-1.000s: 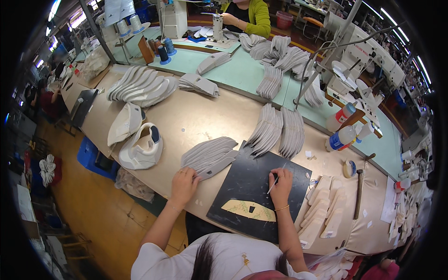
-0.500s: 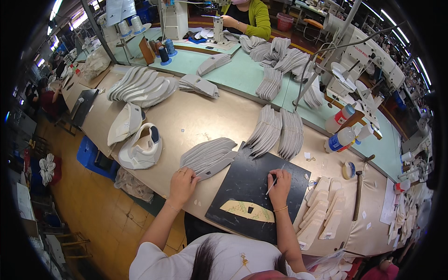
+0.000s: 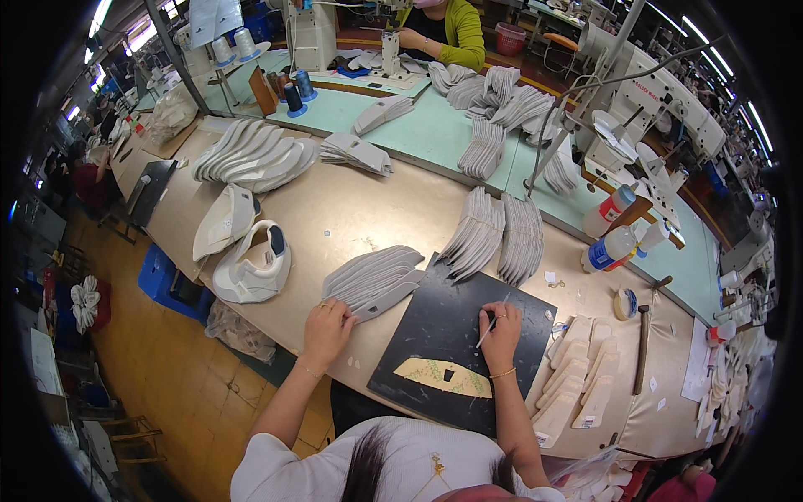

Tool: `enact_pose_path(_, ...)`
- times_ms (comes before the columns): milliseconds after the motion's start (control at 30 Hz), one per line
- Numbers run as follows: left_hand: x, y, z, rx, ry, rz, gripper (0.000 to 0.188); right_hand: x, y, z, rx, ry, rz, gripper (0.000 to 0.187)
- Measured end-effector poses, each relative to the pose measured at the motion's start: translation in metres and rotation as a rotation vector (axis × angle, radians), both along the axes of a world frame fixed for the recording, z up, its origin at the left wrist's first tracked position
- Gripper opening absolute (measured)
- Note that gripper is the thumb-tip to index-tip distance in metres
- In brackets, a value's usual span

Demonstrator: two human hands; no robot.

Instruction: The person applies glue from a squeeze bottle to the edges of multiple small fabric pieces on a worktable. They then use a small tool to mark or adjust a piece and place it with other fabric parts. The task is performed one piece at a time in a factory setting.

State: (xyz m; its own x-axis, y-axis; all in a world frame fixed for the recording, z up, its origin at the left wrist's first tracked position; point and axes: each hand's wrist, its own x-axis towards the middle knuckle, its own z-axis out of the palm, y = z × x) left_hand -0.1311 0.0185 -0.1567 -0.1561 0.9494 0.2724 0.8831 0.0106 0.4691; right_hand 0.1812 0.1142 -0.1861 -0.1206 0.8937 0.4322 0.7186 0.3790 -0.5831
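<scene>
My left hand rests on the tan table at the near left corner of a fanned stack of grey shoe-upper pieces. Its fingers are loosely extended, and the fingertips touch or nearly touch the stack's edge. Between the fingers of my right hand is a thin, light pen-like stick, slanting down over a black cutting mat. A cream template with green marks and a small dark cut-out lies on this mat, left of my right wrist.
Bundles of grey pieces stand beyond the mat. Off-white parts, a hammer, a tape roll and bottles are to the right. White shoe uppers sit at left. A co-worker in a green sleeve is across the table.
</scene>
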Motion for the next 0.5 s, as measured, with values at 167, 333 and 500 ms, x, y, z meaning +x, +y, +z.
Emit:
enact_pose_path(167,-0.0002,0.0002,-0.0010,-0.005,-0.005,0.001,0.021,0.0002,0.0001,-0.0008,0.006,0.001,0.002,0.012)
enact_pose_path(333,0.0001,0.0001,-0.0008,-0.010,-0.011,0.007,0.020,0.0004,0.0001,-0.0008,-0.004,-0.001,0.001,0.013)
enact_pose_path(500,0.0004,0.0008,0.0001,0.033,-0.009,-0.001,0.021,0.0004,0.0003,-0.0007,0.006,-0.007,-0.001,0.012)
